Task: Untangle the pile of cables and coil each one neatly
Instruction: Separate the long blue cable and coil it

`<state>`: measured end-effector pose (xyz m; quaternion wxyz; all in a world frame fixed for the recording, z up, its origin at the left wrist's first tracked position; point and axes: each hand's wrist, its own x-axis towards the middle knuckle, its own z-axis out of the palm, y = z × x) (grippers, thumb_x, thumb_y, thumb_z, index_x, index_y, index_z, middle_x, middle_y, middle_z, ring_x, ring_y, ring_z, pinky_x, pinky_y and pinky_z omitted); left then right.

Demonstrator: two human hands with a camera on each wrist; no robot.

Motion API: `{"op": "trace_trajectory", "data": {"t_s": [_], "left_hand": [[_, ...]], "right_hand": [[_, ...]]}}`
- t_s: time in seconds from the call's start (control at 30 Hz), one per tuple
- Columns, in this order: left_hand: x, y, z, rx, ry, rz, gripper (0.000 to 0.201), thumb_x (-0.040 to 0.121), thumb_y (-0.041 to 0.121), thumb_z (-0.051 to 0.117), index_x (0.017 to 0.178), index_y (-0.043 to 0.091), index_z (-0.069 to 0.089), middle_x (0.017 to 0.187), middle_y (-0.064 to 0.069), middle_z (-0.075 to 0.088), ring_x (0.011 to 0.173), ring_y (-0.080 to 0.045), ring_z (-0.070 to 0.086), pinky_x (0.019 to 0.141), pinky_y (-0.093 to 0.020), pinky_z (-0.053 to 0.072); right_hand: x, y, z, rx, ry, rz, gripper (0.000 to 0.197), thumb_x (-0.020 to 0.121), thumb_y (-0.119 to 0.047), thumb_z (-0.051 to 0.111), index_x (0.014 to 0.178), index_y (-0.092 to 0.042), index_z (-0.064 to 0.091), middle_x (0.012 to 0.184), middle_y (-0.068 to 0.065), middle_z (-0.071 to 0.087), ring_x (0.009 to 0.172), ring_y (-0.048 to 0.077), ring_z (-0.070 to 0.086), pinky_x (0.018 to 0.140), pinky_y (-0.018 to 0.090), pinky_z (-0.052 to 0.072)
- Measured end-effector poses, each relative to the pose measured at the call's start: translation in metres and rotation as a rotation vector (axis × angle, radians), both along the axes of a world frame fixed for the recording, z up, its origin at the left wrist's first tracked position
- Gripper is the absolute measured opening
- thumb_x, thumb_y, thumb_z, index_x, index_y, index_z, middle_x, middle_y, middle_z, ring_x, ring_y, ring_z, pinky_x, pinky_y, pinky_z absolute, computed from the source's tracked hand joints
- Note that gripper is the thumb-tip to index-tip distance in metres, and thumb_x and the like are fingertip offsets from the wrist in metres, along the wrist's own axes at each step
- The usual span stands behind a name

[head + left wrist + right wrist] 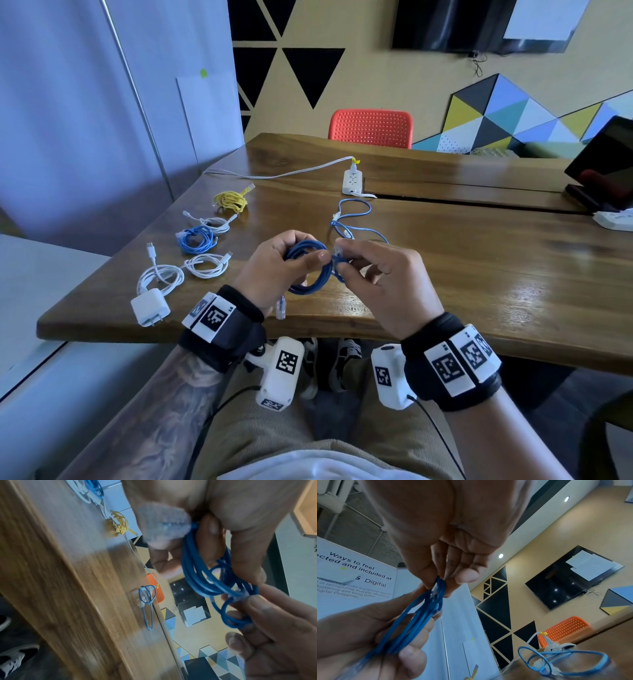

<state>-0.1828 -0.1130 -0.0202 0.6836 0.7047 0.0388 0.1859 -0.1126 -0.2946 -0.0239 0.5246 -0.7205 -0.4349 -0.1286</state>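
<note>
While both hands (342,270) grip dark blue cable (308,270), coiled cables (202,240) lie left.

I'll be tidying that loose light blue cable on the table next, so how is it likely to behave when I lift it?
The light blue cable is thin and lies in slack, uneven loops, so it will probably be floppy and light. Its loops cross one another near the connectors, so they may snag or drag along together. The wooden table looks glossy, so the cable would likely slide if pushed.

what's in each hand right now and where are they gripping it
Both hold the dark blue cable. The left hand grips the coiled loops at their side; the right hand pinches the end by its connector against the coil.
</note>
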Motion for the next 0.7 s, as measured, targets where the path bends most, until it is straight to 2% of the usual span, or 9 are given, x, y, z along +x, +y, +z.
{"op": "trace_trajectory", "data": {"t_s": [0.13, 0.23, 0.33, 0.4, 0.47, 0.57, 0.63, 0.7], "left_hand": [[0.004, -0.003, -0.002, -0.034, -0.024, 0.024, 0.032, 0.071, 0.028, 0.079, 0.091, 0.009, 0.061, 0.057, 0.008, 0.050, 0.049, -0.012, 0.037, 0.048, -0.025, 0.034], [0.006, 0.003, -0.003, -0.005, -0.034, 0.022, 0.036, 0.070, 0.030, 0.081, 0.093, 0.009, 0.062, 0.060, 0.005, 0.053, 0.051, -0.015, 0.038, 0.048, -0.026, 0.035], [0.008, 0.008, -0.005, -0.038, -0.029, 0.033, 0.031, 0.069, 0.034, 0.089, 0.087, 0.020, 0.068, 0.069, 0.002, 0.058, 0.058, -0.017, 0.045, 0.053, -0.027, 0.041], [0.010, 0.008, -0.006, -0.119, -0.021, 0.032, 0.023, 0.069, 0.036, 0.088, 0.082, 0.027, 0.071, 0.071, 0.002, 0.060, 0.060, -0.016, 0.050, 0.054, -0.023, 0.045], [0.012, 0.005, -0.007, -0.285, -0.043, 0.015, 0.015, 0.081, 0.030, 0.078, 0.085, 0.020, 0.068, 0.061, 0.004, 0.051, 0.051, -0.011, 0.042, 0.051, -0.019, 0.039], [0.017, 0.003, -0.011, -0.537, -0.065, 0.018, 0.009, 0.099, 0.018, 0.053, 0.098, 0.009, 0.055, 0.058, 0.005, 0.038, 0.051, -0.010, 0.033, 0.061, -0.026, 0.028], [0.020, 0.004, -0.017, -0.627, -0.068, 0.031, 0.010, 0.101, 0.016, 0.048, 0.105, 0.007, 0.051, 0.062, 0.001, 0.038, 0.055, -0.014, 0.038, 0.066, -0.030, 0.032], [0.023, 0.006, -0.021, -0.637, -0.055, 0.071, 0.012, 0.102, 0.015, 0.047, 0.105, 0.006, 0.054, 0.066, -0.003, 0.046, 0.061, -0.018, 0.048, 0.065, -0.031, 0.043]], "right_hand": [[0.005, -0.001, 0.004, -0.038, -0.019, 0.013, 0.021, 0.086, -0.013, 0.074, 0.107, -0.018, 0.079, 0.083, -0.010, 0.073, 0.064, 0.014, 0.063, 0.061, 0.032, 0.054], [0.009, -0.002, 0.005, -0.066, 0.024, 0.054, 0.021, 0.087, -0.017, 0.074, 0.107, -0.023, 0.077, 0.086, -0.009, 0.074, 0.071, 0.016, 0.067, 0.065, 0.033, 0.055], [0.010, 0.001, 0.003, -0.043, 0.157, 0.116, 0.028, 0.086, -0.012, 0.076, 0.110, -0.026, 0.072, 0.096, -0.007, 0.073, 0.085, 0.017, 0.068, 0.073, 0.029, 0.054], [0.010, 0.008, -0.002, 0.006, 0.279, 0.158, 0.042, 0.086, -0.010, 0.078, 0.124, -0.023, 0.063, 0.109, -0.006, 0.070, 0.093, 0.016, 0.069, 0.077, 0.028, 0.056], [0.010, 0.017, -0.007, 0.052, 0.445, 0.189, 0.051, 0.088, -0.013, 0.078, 0.132, -0.021, 0.055, 0.117, -0.003, 0.069, 0.093, 0.013, 0.070, 0.076, 0.027, 0.057], [0.006, 0.032, -0.017, 0.084, 0.634, 0.200, 0.026, 0.093, -0.014, 0.072, 0.116, -0.018, 0.062, 0.102, -0.001, 0.073, 0.082, 0.011, 0.070, 0.067, 0.030, 0.056], [0.005, 0.041, -0.020, 0.155, 0.759, 0.194, 0.014, 0.095, -0.010, 0.069, 0.107, -0.017, 0.065, 0.088, -0.001, 0.074, 0.074, 0.014, 0.069, 0.062, 0.031, 0.057], [0.008, 0.049, -0.020, 0.230, 0.867, 0.187, 0.009, 0.096, -0.009, 0.066, 0.103, -0.015, 0.066, 0.082, -0.001, 0.073, 0.070, 0.015, 0.067, 0.059, 0.030, 0.056]]}}
